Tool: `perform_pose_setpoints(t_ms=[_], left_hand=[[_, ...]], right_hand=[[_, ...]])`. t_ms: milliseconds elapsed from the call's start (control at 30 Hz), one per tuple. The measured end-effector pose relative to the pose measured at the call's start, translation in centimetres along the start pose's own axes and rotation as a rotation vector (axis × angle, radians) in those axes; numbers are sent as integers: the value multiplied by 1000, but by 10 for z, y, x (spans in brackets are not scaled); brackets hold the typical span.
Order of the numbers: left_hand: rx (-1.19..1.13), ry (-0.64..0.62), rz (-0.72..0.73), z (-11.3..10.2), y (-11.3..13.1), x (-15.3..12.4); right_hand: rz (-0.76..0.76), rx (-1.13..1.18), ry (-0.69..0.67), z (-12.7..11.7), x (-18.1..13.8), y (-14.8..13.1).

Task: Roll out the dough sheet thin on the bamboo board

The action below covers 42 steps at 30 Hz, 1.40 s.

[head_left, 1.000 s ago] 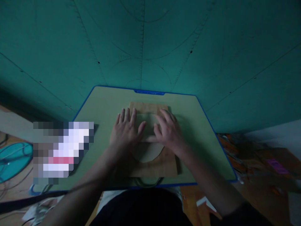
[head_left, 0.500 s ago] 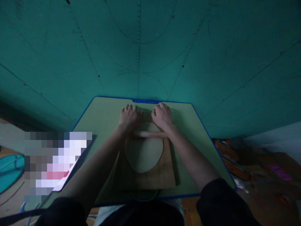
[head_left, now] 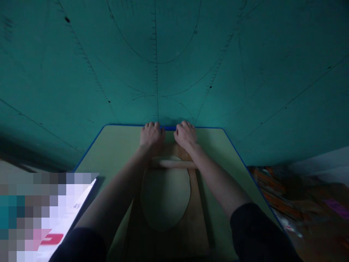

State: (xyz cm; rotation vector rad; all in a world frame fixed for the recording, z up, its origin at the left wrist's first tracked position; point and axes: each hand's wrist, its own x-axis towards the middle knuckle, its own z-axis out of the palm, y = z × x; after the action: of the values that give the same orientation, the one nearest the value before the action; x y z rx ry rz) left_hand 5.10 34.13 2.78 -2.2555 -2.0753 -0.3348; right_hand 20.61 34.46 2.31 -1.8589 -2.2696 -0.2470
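Observation:
A pale wooden rolling pin (head_left: pixel 174 164) lies crosswise on the far part of a flat, rounded sheet of dough (head_left: pixel 166 198). My wrists and lower forearms lie over the pin's two ends. Beyond it, my left hand (head_left: pixel 152 134) is palm down and open, fingers bent downward and thumb apart. My right hand (head_left: pixel 185 134) is beside it, also palm down, with loosely bent fingers and nothing visible in it. The fingertips of both hands are hidden. Beneath the dough is a brown wooden board (head_left: pixel 197 222).
A small pale-topped table (head_left: pixel 218 149) with a blue edge carries the board. Its far side meets a green wall (head_left: pixel 177 80) with drawn lines and arcs. To the left is a white, partly pixelated thing (head_left: pixel 79 203). Orange-brown clutter (head_left: pixel 278 189) lies low on the right.
The rolling pin now lies nearer the dough's far edge, and my hands reach the table's far edge. The dough reaches farther toward me. The view has also tilted up and moved closer.

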Motion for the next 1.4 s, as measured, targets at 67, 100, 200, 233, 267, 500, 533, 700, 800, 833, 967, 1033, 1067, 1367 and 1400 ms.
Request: perform_pose_setpoints(t_ms=[67,100,200,233,267,500,533,700,800,833,967,1033,1067,1367,1400], left_hand=[[1,0,6,3,1,8],[1,0,10,4,2,11],[-7,-1,29,4,3,14],[-12,0,35,3,4,12],[-16,1,39,2,4,10],[-31,-25,38,-9,3,-31],[-31,-26,43,-10,4,-39],[-25,0,68,-19,6,-78],[-16,9,68,-25,4,-99],[-15,2,68,-26,2,-105],[-40,-27,89,-28,-2,-132],[-61,-25,97,-27,-2,-144],[-70,-22,97,-27,-2,-148],[-81,-28,146,-26,2,-113],[-76,-29,156,-25,2,-104]], right_hand=[[-9,-2,-1,4,6,2],[-8,-1,-3,5,8,3],[10,4,-21,8,10,6],[13,7,-27,8,9,6],[10,9,-31,7,7,6],[-28,4,-4,-10,-22,-12],[-36,8,9,-13,-29,-17],[-102,70,95,-31,-66,-36],[-91,133,144,-41,-92,-43],[-94,154,155,-44,-102,-45],[-122,186,131,-47,-154,-53],[-105,165,101,-45,-178,-55],[-100,153,91,-43,-186,-56],[-68,99,16,-37,-145,-46],[-58,106,3,-37,-136,-43]])
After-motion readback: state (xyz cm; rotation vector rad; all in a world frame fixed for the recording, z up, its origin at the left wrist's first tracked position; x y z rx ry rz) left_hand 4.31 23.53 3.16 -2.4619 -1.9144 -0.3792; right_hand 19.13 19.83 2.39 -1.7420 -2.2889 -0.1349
